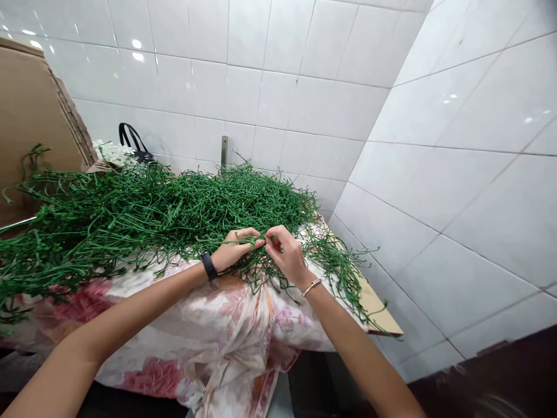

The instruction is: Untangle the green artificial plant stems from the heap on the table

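My left hand, with a dark band at the wrist, is closed around a thin green plastic-looking stem. Its tip sticks out toward the right. My right hand, with a bracelet on its wrist, pinches at that same tip with thumb and forefinger. Whether a separate small piece sits between those fingertips is too small to tell. Both hands are just in front of a large heap of similar green branching stems. More loose stems hang below the fingers.
A floral cloth covers the table under the heap. To the right, a smaller pile of green stems lies partly over a bare board. Cardboard stands at left, near white flowers and a black bag. Tiled walls close the back and right.
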Demonstrator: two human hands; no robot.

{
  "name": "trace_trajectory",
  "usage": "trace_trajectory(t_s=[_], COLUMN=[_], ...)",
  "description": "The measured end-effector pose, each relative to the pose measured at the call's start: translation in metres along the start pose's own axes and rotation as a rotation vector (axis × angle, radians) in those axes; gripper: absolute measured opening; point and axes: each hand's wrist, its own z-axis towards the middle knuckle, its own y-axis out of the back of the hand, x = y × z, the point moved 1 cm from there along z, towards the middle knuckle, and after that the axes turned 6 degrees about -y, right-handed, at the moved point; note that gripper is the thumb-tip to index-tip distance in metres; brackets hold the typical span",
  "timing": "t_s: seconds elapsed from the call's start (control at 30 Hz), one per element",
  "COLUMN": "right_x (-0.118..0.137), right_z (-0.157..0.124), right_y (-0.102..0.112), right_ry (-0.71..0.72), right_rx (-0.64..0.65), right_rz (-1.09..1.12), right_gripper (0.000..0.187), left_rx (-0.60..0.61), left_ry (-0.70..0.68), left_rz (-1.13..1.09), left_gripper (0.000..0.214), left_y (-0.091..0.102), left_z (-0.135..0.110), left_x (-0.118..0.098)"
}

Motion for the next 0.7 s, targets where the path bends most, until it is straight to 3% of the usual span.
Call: trace_trajectory(t_s=[0.2,0.37,0.5,0.6,0.7], right_x=[0.006,0.008,0.002,-0.002,-0.003], right_z=[-0.001,-0.001,0.002,0.003,0.003], right_y=[0.001,-0.003,-0.003,-0.005,-0.008], right_ry=[0.142,0.144,-0.093,-0.308,-0.43], right_rx=[-0.057,0.061,0.058,0.056,0.094], right_rz=[-0.298,-0.383,-0.065,0.249,0.483], right_gripper=[0.017,0.016,0.01,0.016,0.021], left_rx=[-0.012,0.007,0.002,-0.035,-0.048], left_ry=[-0.031,-0.058,-0.039,-0.041,-0.028], left_rz=[-0.07,-0.076,-0.065,-0.047,-0.068], left_gripper=[0.028,0.024,0.03,0.032,0.034], left_y=[0.001,0.0,0.001,0.004,0.005], left_z=[0.002,0.003,0.003,0.004,0.005], left_x=[0.003,0.009,0.015,0.013,0.01])
